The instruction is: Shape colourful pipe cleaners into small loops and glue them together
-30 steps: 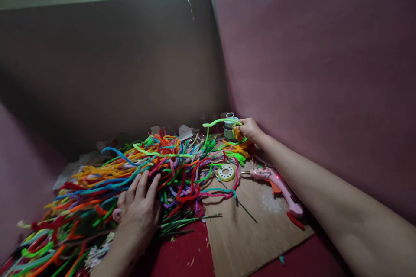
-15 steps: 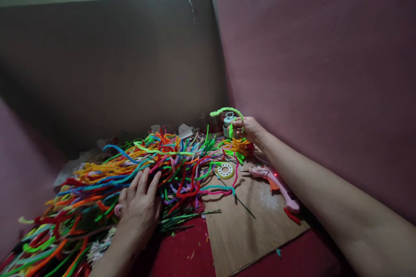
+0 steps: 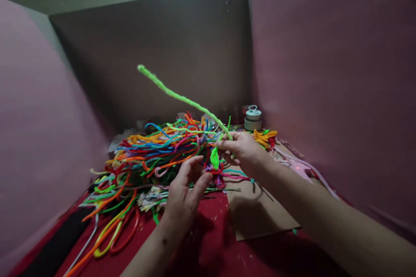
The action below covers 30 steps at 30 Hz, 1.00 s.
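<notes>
A lime-green pipe cleaner (image 3: 186, 100) is pinched in my right hand (image 3: 245, 151), its long free end slanting up and to the left. Below those fingertips hangs a small bright-green looped piece (image 3: 214, 159), shaped like a leaf. Whether it is joined to the pipe cleaner is hidden by my fingers. My left hand (image 3: 186, 186) is just to the lower left, thumb and fingers apart and nothing between them. Beyond it lies a big heap of coloured pipe cleaners (image 3: 152, 149).
A brown board (image 3: 263, 220) lies on the red cloth (image 3: 214, 259). A pink glue gun (image 3: 300, 168) with a lit red light is partly behind my right forearm. At the back stands a pale green container (image 3: 252, 121) beside orange pieces (image 3: 265, 138). Walls close in both sides.
My right hand has come back toward me from the far side with the pipe cleaner, which is now straighter. My left hand has lifted off the heap and moved right. The view has shifted left.
</notes>
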{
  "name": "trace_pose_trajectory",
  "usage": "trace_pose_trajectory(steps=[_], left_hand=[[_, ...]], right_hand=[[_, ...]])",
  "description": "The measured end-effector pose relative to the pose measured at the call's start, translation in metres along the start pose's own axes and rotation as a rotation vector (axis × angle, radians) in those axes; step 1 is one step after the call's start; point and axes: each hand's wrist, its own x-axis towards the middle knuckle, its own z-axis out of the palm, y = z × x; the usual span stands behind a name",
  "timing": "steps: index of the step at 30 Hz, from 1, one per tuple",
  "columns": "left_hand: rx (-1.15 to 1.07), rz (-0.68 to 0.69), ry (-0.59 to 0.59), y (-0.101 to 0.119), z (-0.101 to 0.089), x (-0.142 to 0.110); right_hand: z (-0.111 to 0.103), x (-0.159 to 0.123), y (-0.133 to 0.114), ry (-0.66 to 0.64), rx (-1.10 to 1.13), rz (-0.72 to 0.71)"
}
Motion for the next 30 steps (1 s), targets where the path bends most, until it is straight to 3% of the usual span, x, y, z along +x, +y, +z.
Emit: trace_pose_trajectory(steps=[2, 5, 13, 16, 25, 30], left_hand=[[-0.194, -0.153, -0.050, 0.001, 0.001, 0.000], [-0.354, -0.270, -0.075, -0.006, -0.003, 0.004], [-0.544, -0.350, 0.077, -0.023, -0.010, 0.013], [-0.633, -0.368, 0.049, -0.024, -0.009, 0.013], [-0.710, -0.525, -0.019, -0.026, -0.003, 0.011], [-0.698, -0.517, -0.075, -0.026, 0.000, 0.009]], right_hand=[[0.014, -0.010, 0.016, 0.009, 0.003, 0.010], [0.022, -0.016, 0.034, -0.009, 0.029, 0.014], [0.023, -0.010, 0.049, -0.147, 0.282, 0.034], [0.026, -0.010, 0.059, -0.140, 0.270, 0.031], [0.030, -0.021, 0.076, -0.187, 0.383, 0.217], [0.026, -0.024, 0.082, -0.207, 0.375, 0.233]])
